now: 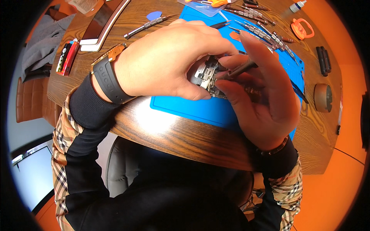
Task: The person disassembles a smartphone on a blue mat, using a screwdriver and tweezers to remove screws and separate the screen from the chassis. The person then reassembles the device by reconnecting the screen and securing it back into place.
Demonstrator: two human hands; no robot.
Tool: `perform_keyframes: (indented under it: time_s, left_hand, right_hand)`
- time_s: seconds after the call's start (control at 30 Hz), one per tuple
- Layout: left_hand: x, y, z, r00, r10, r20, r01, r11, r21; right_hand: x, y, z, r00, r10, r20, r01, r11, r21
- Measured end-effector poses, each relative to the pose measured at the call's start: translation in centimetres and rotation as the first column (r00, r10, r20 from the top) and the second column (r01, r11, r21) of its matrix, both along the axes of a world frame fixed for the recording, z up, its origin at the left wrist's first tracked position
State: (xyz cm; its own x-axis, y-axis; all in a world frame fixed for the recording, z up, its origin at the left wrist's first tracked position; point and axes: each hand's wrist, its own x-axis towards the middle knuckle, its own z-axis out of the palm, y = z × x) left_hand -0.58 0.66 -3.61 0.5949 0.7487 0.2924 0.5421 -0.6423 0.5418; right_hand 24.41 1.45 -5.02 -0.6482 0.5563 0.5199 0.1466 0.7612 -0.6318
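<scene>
Over the blue mat point(192, 109), my left hand point(162, 61) curls around an opened electronic device point(208, 75) with silver metal plates and black parts. The thumb presses its near edge, and the fingers wrap over its far side. Pinched between thumb and fingers of my right hand point(266, 88) is a thin brown-handled screwdriver point(243, 70), slanting down toward the device. Its tip is hidden by my fingers, so I cannot tell whether it touches a screw. Part of the device lies behind both hands.
Several screwdrivers point(262, 32) lie on the mat's far side, near black tweezers point(220, 25). An orange suction cup point(301, 29) and a round brown container point(323, 98) stand right. Another screwdriver point(148, 27), a blue pick point(154, 15), a white-edged device point(90, 42) and a red lighter point(70, 57) lie left.
</scene>
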Motion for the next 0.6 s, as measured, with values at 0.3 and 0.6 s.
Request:
perform_keyframes:
  time_s: [0.3, 0.6]
  left_hand:
    - [-0.4, 0.1, 0.3, 0.997, -0.004, -0.074, 0.004, 1.000, 0.003]
    - [-0.2, 0.3, -0.6, 0.999, 0.008, -0.043, -0.006, 0.999, 0.054]
  right_hand:
    - [-1.0, 0.1, -0.1, 0.997, 0.020, -0.081, -0.017, 0.999, 0.035]
    - [-1.0, 0.0, 1.0, 0.996, 0.062, -0.057, -0.054, 0.989, 0.135]
